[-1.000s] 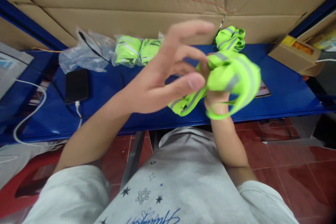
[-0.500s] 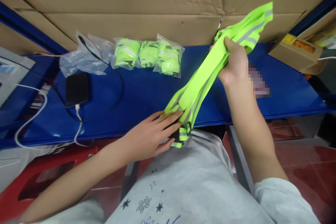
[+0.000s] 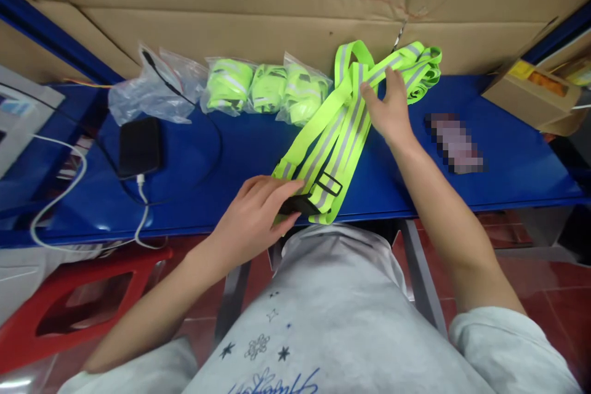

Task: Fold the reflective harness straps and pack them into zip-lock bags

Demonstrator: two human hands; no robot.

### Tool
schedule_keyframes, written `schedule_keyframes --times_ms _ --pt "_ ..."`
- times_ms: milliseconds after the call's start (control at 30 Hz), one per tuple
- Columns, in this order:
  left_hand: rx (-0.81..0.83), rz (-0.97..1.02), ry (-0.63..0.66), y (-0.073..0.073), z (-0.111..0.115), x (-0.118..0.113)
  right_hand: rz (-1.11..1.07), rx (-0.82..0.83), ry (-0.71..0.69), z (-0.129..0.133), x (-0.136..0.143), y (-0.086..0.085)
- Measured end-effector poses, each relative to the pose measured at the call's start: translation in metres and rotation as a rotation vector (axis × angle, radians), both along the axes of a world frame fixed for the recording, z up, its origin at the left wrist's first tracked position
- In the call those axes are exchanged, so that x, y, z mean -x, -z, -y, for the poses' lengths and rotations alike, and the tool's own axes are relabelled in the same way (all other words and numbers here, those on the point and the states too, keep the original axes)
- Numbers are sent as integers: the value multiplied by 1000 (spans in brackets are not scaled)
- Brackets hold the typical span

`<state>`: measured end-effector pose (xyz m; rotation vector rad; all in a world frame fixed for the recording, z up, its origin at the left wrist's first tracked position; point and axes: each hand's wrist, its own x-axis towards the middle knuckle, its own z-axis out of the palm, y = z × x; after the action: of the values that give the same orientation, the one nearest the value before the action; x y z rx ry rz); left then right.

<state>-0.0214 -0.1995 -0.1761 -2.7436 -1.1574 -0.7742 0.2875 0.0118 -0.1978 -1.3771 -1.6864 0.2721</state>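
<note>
A neon yellow-green reflective strap with grey stripes lies in long folded loops on the blue tabletop, its near end reaching the front edge. My left hand pinches a black buckle at that near end, thumb below and fingers above. Beside it, a black slider sits on the webbing. Over the far part of the strap is my right hand, thumb and fingers apart, touching the loops without gripping them. Bunched coils of the strap rest just beyond its fingertips.
Three clear bags of similar folded straps lie along the back, beside crumpled empty plastic bags. A black power bank with cables is at left. A blurred-out flat object and a cardboard box are at right.
The strap bundle has come down onto the tabletop and spread into loops. My right hand has loosened from it and shifted left. My left hand has moved slightly up and taken the buckle.
</note>
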Motion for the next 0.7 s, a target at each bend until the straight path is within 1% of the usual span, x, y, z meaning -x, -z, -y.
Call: schedule_keyframes --times_ms 33,67,133,167,200,267,333,433,500,567,700 --pt "34 0 -11 3 -3 0 75 -54 -35 28 6 -10" --pt "57 15 -23 6 -5 -1 148 -69 -146 57 13 -21" --pt "66 45 -35 10 -9 -2 299 -61 -443 117 31 -38" --pt "56 41 -36 12 -10 -2 394 -56 -558 144 39 -43" --pt "39 26 -31 12 -11 -3 489 -36 -597 167 47 -45" --pt "-19 -23 -10 11 -12 -5 638 -33 -550 199 59 -40" --pt "-97 -78 14 9 -12 -9 739 -24 -473 212 66 -29" --pt "-166 -187 49 6 -13 -16 788 -14 -388 210 70 -14" --pt "-149 -233 44 5 -13 -20 770 -25 -374 203 70 -6" --pt "-100 -246 22 5 -14 -24 740 -42 -390 198 67 -1" --pt "18 -314 2 7 -18 -28 717 -43 -420 193 60 3"
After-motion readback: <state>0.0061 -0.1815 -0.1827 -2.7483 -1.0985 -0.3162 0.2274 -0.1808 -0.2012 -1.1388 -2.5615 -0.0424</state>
